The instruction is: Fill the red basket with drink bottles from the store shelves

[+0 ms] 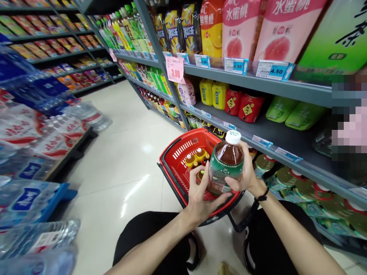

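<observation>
Between my two hands is a large drink bottle (225, 166) with dark brown liquid, a white cap and a green label. It is nearly upright, tilted a little, above the near side of a red shopping basket (177, 151). My left hand (199, 194) wraps round the bottle's lower left side, thumb underneath. From the right, my right hand (246, 172) grips it, with the thumb across the label. Inside the basket, several small bottles (196, 157) with yellow and dark contents stand partly hidden behind the bottle and my left fingers.
Drink shelves (237, 82) with cartons, bottles and price tags run along the right. Large bottles (304, 187) fill the low shelf by my right arm. Packs of bottled water (28, 202) are stacked at left. Tiled floor (114, 152) lies between. A blurred-out patch covers the right edge.
</observation>
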`<state>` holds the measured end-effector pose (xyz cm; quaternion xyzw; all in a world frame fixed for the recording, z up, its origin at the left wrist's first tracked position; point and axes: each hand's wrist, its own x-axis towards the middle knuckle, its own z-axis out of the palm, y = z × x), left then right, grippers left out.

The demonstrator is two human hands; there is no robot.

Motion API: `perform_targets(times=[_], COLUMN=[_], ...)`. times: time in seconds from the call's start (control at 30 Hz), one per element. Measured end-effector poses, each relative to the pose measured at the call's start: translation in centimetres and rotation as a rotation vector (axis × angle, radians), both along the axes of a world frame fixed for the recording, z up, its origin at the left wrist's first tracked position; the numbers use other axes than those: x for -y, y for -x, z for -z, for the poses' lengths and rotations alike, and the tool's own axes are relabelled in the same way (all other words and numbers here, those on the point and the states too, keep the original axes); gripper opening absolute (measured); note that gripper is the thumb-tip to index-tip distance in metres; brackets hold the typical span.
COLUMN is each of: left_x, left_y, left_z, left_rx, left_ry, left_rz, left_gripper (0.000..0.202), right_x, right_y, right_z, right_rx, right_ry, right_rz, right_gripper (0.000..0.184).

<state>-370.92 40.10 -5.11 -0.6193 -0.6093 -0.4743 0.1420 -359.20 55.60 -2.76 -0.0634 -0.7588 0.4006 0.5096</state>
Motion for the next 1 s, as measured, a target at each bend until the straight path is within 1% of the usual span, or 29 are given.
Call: perform_targets(times=[0.2,0.37,0.53,0.67,0.8,0.93,1.0], left_x=[-0.3,-0.3,0.0,0.3,0.6,0.9,0.9], left_y=[-0.4,-0.6,-0.4,-0.2,0.0,0.0,0.0], left_z=[-0.1,0.1,0.2,0.2,0.4,0.6,0.7], left_rx=[-0.016,0.013,-0.004,0.005,-0.012,-0.006,-0.009], left_ry=[-0.017,0.005,0.01,0.053,0.015,0.039,0.039], left_rz=[0.036,0.047,0.021,-0.005,-0.006,-0.007,-0.004], left_gripper=[0.103,0.102,0.102,0.101,0.098,0.099,0.099], right_x=[-0.1,-0.1,-0.1,0.0,-0.1,-0.1,-0.1], right_y=[-0.9,-1.2,-0.9,-0.5,-0.2,-0.2,-0.2], right_z=[0.0,0.4,0.7,0.8,1.1,1.3,1.4], right_rx=[-0.038,-0.012,0.016,0.0,-0.012,-0.039,-0.048], right_ry=[-0.004,0.01,0.017,-0.022,-0.06,-0.077,-0.086], right_rz=[-0.02,-0.016,0.013,0.005,0.003,-0.017,-0.008], right_gripper=[0.085,0.093,0.098,0.099,0.103,0.1,0.102])
